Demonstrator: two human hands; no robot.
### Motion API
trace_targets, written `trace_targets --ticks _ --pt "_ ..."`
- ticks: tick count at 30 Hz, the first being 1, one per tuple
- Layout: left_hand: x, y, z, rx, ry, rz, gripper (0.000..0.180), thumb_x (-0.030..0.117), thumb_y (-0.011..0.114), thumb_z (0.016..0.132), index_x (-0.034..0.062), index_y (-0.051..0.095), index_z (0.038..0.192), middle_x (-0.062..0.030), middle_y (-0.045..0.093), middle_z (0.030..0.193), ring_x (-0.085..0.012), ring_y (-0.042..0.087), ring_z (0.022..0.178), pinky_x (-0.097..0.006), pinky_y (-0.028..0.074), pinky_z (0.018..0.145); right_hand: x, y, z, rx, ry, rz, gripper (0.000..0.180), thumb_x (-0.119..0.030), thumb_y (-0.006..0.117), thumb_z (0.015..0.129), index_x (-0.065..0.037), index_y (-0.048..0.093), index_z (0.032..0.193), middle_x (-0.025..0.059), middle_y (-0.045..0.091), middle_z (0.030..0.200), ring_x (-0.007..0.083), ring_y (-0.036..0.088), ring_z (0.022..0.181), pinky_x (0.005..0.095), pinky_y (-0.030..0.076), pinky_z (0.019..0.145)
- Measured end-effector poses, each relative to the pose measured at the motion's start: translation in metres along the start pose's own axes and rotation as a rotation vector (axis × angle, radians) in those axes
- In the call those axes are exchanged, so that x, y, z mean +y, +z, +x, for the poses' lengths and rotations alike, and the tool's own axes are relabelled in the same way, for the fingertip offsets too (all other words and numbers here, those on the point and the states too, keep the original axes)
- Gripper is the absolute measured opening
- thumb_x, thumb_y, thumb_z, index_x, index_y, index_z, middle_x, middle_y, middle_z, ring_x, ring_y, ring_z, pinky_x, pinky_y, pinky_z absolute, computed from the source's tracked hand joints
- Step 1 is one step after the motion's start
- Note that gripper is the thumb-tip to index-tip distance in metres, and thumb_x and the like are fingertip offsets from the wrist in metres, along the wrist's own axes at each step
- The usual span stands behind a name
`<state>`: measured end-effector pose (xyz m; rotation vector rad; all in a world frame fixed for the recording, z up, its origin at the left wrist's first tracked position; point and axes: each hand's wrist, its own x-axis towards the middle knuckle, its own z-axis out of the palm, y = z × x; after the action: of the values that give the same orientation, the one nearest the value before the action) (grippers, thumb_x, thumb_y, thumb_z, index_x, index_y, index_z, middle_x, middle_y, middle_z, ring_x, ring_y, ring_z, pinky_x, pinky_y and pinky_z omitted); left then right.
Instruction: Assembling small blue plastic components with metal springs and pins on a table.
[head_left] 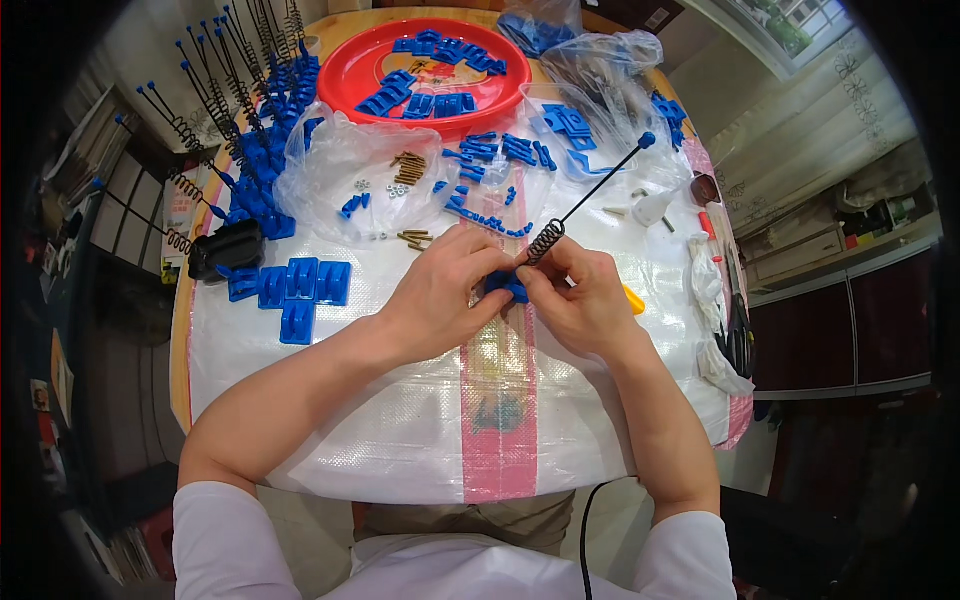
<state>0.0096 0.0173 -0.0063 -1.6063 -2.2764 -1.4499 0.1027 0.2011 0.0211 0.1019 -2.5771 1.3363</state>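
Observation:
Near the table's middle, my left hand (pixel 445 285) pinches a small blue plastic part (pixel 510 288) from its left side. My right hand (pixel 582 300) is closed on the same part from the right, its thumb and fingers round the foot of a black coil spring (pixel 545 242). From that spring a thin black rod slants up to the right and ends in a blue knob (pixel 647 140). The fingertips hide most of the blue part and the joint with the spring. Brass screws (pixel 413 238) lie just beyond my left hand.
A red basin (pixel 340 85) with blue parts stands at the back. Finished-looking blue pieces with springs (pixel 265 150) crowd the left edge. Blue blocks (pixel 302 280) lie left, a clear bag (pixel 320 170) beyond. At right are a white bottle (pixel 655 208), a yellow tool (pixel 633 299) and black scissors (pixel 739 340).

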Motion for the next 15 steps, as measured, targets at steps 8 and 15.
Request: trace_targets --ticks 8,15 --pt "0.0008 -0.0009 -0.0005 -0.003 -0.006 -0.021 0.038 0.003 0.076 0.078 0.002 0.063 0.113 -0.0132 0.062 0.109 -0.0306 0.06 0.103 -0.038 0.053 0.085 0.0036 0.0028 -0.0006 0.02 -0.018 0.009 0.014 -0.008 0.069 0.088 0.0 0.061 0.096 0.009 0.064 0.072 0.0149 0.062 0.06 0.0291 0.05 0.057" --pt "-0.0014 -0.0006 -0.0008 -0.024 -0.001 0.014 0.04 0.005 0.077 0.077 0.0016 0.062 0.113 -0.014 0.061 0.112 -0.032 0.06 0.106 -0.039 0.051 0.09 0.0013 0.0023 -0.0009 0.019 -0.011 0.017 0.013 -0.008 0.069 0.089 0.0 0.061 0.095 0.0093 0.064 0.072 0.0143 0.061 0.059 0.0288 0.049 0.057"
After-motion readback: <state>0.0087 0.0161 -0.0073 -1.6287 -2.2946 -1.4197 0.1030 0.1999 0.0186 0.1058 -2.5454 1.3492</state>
